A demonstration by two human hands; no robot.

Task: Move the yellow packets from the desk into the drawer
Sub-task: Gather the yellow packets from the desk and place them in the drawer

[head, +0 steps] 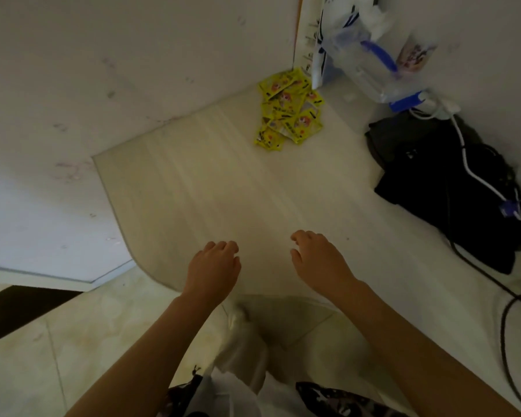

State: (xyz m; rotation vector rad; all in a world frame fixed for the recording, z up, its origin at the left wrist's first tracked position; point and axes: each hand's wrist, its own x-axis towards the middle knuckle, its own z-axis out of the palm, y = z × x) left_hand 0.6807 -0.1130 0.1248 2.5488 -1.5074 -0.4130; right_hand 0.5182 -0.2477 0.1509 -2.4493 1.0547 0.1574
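Our fingers are loosely curled and apart, gripping nothing: the left hand [214,263] and right hand [319,257] hover over the near edge of the desk [223,188]. The yellow packets [289,108] lie heaped at the far corner against the wall, well apart from us. We judge nothing is moved yet; next we must reach forward and gather them. No drawer is in view. Beside the heap stands a clear plastic bag [364,55], contents unclear.
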